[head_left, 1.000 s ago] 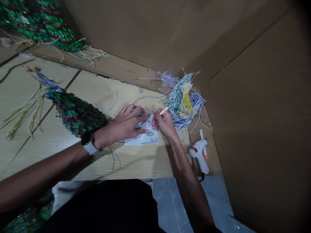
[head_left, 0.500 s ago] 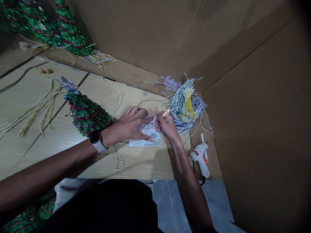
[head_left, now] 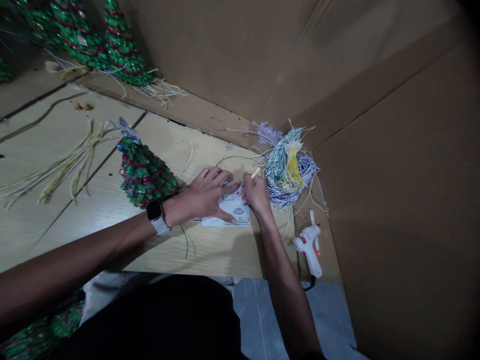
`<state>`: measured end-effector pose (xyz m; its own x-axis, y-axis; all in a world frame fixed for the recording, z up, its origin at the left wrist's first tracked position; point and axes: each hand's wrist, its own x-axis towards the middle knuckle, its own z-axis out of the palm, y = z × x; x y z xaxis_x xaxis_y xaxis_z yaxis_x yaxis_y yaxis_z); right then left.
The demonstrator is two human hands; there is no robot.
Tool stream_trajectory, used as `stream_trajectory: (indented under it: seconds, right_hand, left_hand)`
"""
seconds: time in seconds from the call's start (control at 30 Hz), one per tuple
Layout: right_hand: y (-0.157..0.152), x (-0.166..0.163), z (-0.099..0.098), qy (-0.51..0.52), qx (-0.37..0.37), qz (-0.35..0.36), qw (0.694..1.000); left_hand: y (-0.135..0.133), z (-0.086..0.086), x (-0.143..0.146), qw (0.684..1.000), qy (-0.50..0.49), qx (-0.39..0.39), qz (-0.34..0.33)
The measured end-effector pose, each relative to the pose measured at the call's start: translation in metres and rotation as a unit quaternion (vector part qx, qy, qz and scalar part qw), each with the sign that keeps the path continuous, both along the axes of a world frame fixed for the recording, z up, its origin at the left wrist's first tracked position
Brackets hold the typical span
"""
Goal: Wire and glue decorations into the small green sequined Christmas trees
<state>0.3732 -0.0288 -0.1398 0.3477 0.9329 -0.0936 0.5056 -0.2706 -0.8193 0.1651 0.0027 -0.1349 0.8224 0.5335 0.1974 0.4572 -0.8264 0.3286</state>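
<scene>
My left hand (head_left: 210, 197) lies over a white card (head_left: 228, 219) printed with "DIY", its thumb and index finger spread apart. Something small and clear shows by its fingertips, too covered to name. Closed just to the right, my right hand (head_left: 257, 192) grips a thin tool with a pale wooden-looking handle (head_left: 255, 173), its tip pointing at the card's upper part. A small decorated Christmas tree (head_left: 148, 177) stands left of my left wrist.
Right of my hands lie bundled green, yellow and blue-white strings (head_left: 287, 167) and clear purplish pieces (head_left: 267, 132). A white glue gun (head_left: 309, 250) rests at the table's right side. Loose cords (head_left: 71, 160) lie left, more trees (head_left: 123, 50) behind. Cardboard walls (head_left: 393, 175) enclose the right.
The view has shifted slightly, so the tree and cords appear further right. My right hand stays closed on the tool with only a small movement; my left hand stays on the card.
</scene>
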Motion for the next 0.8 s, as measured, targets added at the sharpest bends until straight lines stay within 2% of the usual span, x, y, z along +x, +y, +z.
stream_trajectory:
  seconds: [0.43,0.8]
  right_hand:
    - [0.0026,0.0038,-0.0024,-0.015,-0.006,0.016,1.000]
    - [-0.0061,-0.0017,-0.0053,0.003,0.023,-0.041,0.999]
  left_hand:
    - [-0.0032,-0.0048,0.0008,1.000,-0.011,0.020,0.003]
    - [-0.0034,-0.0076,0.0019,1.000,-0.017,0.019,0.008]
